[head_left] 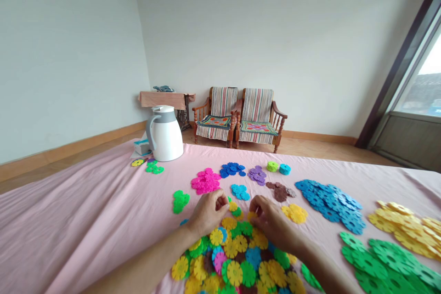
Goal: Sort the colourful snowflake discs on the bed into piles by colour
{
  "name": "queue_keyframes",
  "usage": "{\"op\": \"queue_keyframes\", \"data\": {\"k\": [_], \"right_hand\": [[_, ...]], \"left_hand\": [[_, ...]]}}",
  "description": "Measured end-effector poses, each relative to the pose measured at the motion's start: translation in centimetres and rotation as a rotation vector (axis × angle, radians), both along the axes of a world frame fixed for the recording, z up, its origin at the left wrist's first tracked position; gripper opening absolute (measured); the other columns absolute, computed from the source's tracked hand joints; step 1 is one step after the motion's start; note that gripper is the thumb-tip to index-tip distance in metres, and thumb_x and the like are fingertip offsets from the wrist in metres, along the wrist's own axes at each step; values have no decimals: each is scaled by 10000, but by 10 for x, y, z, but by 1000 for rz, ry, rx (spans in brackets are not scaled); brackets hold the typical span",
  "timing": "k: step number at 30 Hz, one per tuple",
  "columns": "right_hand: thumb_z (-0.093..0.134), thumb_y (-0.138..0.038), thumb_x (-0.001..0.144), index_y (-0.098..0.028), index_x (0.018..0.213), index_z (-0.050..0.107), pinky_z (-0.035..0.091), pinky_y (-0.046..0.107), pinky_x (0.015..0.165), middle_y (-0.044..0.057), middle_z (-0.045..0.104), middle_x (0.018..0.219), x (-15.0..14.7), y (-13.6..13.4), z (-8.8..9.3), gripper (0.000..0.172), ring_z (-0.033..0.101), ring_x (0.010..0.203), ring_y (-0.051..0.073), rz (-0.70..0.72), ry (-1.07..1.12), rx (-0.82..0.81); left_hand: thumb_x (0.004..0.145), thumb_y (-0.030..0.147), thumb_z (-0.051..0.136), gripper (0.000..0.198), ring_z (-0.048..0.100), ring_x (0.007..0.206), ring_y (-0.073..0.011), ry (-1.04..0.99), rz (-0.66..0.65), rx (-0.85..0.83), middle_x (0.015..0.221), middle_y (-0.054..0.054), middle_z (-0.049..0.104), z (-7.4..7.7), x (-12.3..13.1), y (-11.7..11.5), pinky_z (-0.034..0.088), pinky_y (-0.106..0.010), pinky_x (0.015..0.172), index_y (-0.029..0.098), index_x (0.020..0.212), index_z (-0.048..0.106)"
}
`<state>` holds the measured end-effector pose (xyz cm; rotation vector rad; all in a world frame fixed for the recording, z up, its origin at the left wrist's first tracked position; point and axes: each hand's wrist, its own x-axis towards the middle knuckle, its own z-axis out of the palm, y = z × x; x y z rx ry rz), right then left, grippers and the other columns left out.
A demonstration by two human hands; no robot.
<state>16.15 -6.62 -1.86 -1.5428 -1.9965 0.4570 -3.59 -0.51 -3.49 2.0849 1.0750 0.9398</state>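
At the disc pile's [234, 273] edge, left hand [208, 211] and right hand [273, 219] curl narrow, apart, holdings unclear.

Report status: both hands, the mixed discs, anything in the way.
Left hand curled, grip unclear. Right hand at a yellow disc, grip unclear. Mixed disc pile nearer the body, colours overlapping. Possible obstacle: light-blue cluster just beyond hands.

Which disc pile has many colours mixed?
The heap at bottom centre: yellow, green, blue, pink and brown together. Others, like the pink pile past the left hand, are mostly one colour.
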Motion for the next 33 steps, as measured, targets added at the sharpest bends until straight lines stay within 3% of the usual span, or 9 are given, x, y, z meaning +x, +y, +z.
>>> {"op": "queue_keyframes", "data": {"k": [5, 10, 13, 15, 18, 21, 24, 33], "right_hand": [[446, -155, 736, -200, 691, 482, 395, 236, 574, -15, 559, 646, 26, 7, 5, 74, 519, 612, 125, -98, 71, 49], [460, -154, 685, -209, 594, 453, 322, 231, 506, -35, 492, 553, 70, 8, 11, 107, 466, 552, 121, -201, -71, 12], [473, -173, 690, -204, 595, 500, 308, 234, 504, -23, 525, 564, 81, 5, 11, 103, 467, 553, 125, -271, -185, -11], [487, -183, 702, -199, 607, 534, 348, 241, 538, -4, 575, 618, 76, 2, 14, 107, 503, 595, 134, -230, -185, -21], [527, -182, 697, -197, 723, 599, 408, 244, 595, 16, 624, 732, 53, -8, 22, 78, 553, 679, 144, -16, -111, -133], [582, -179, 660, -219, 883, 605, 434, 256, 686, 15, 623, 866, 29, -21, 28, 228, 563, 772, 149, 104, -79, -218], [603, -189, 644, -229, 912, 594, 429, 272, 732, 12, 599, 915, 14, -29, 28, 272, 551, 807, 154, 88, -93, -244], [541, -149, 654, -207, 778, 563, 404, 247, 675, 0, 591, 808, 11, -25, 19, 139, 538, 738, 133, 72, -104, -218]], "left_hand": [[738, 189, 525, 49, 545, 592, -132, 16, -9, -6, 660, 0, 582, -2, 0, 1, 384, -206, 528, 161, 698, 531], [740, 201, 527, 59, 543, 593, -130, 7, -12, -12, 660, 2, 578, -2, -1, 1, 382, -206, 533, 164, 693, 530], [744, 208, 523, 69, 545, 593, -132, -2, -16, -15, 659, 1, 578, -2, -1, 1, 384, -209, 532, 163, 691, 528], [743, 211, 524, 68, 545, 591, -131, -4, -17, -19, 658, 2, 579, -2, -1, 1, 384, -210, 531, 164, 695, 529], [740, 214, 531, 71, 545, 595, -130, -2, -15, -20, 661, 2, 582, -2, -1, 1, 386, -209, 534, 164, 690, 528], [742, 209, 530, 68, 548, 599, -130, -1, -15, -10, 667, 1, 583, -2, -1, 1, 389, -206, 537, 164, 691, 527], [744, 201, 526, 59, 545, 600, -129, 1, -13, 3, 665, 4, 580, -4, -2, 1, 385, -205, 538, 167, 696, 523], [744, 189, 519, 54, 538, 596, -126, 7, -13, 17, 659, 7, 573, -5, -1, 2, 380, -203, 536, 166, 695, 523]]}}
